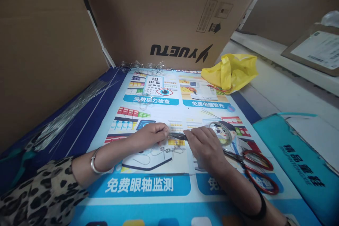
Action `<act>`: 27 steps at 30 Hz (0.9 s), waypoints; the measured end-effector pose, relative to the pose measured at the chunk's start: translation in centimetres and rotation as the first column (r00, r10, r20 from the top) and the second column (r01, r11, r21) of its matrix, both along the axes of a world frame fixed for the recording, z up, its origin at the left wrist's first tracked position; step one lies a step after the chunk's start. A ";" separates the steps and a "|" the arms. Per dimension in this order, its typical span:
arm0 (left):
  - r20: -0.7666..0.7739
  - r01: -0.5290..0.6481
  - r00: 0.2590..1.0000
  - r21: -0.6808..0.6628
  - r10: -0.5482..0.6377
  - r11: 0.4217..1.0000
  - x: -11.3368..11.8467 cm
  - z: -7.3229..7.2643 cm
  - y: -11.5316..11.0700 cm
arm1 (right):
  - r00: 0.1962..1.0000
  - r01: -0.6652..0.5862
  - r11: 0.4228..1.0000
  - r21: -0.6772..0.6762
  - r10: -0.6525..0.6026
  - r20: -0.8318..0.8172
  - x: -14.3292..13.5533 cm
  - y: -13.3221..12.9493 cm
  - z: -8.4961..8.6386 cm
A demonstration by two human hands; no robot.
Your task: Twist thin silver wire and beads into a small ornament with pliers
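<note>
1. Fingertips (162,127) of the left hand (152,135) pinch tightly together, apparently on a small, silvery wire piece (167,132); its exact shape is too small to tell.
2. The right hand (205,148) wraps around slim, dark-nosed metal pliers (178,136), their tip meeting the left fingertips above the printed poster (148,199).
3. Just below the pliers lies a looped, silvery wire form with clear beads (166,150); whether it joins the pinched piece cannot be told.
4. Work looks partly done: similar beaded wire clusters (136,65) line the poster's far edge, bent and seemingly finished. A bundle of straight, silvery wires (75,111) at left, unbent, suggests plenty is left.
5. Beside the right hand rest red-handled metal scissors (245,165) and a round, transparent object (228,138).
6. Farther out, a crumpled yellow plastic bag (230,72) sits at the poster's far right corner, a teal printed cardboard box (296,159) lies at right, and a large brown cardboard box (159,14) stands behind.
</note>
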State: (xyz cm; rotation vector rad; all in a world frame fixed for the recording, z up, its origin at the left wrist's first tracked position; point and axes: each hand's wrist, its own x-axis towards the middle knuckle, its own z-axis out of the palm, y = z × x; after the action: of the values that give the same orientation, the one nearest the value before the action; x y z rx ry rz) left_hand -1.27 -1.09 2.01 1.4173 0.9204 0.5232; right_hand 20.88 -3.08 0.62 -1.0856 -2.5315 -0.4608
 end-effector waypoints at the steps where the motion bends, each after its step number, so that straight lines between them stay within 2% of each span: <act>1: 0.008 0.003 1.000 -0.008 -0.003 1.000 0.0 0.0 0.0 | 1.000 -0.002 1.000 0.003 0.002 -0.001 0.0 0.0 0.0; 7: 0.076 0.023 0.997 -0.057 -0.019 0.998 0.0 -0.1 0.0 | 1.000 0.008 1.000 -0.005 -0.007 0.030 0.1 -0.1 0.1; 17: 0.081 0.042 0.996 -0.084 -0.035 0.996 -0.1 0.2 -0.1 | 0.998 -0.015 1.000 0.012 0.014 0.053 0.1 -0.1 0.0; 27: -0.021 0.049 0.999 0.036 -0.048 0.998 0.1 0.1 -0.1 | 1.000 0.001 1.000 -0.023 0.000 0.018 0.1 0.2 0.0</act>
State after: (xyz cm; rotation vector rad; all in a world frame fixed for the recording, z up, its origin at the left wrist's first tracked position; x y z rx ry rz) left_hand -1.21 -1.22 2.14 1.4768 0.8943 0.4925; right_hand 20.99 -2.92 0.60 -1.0952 -2.5588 -0.4445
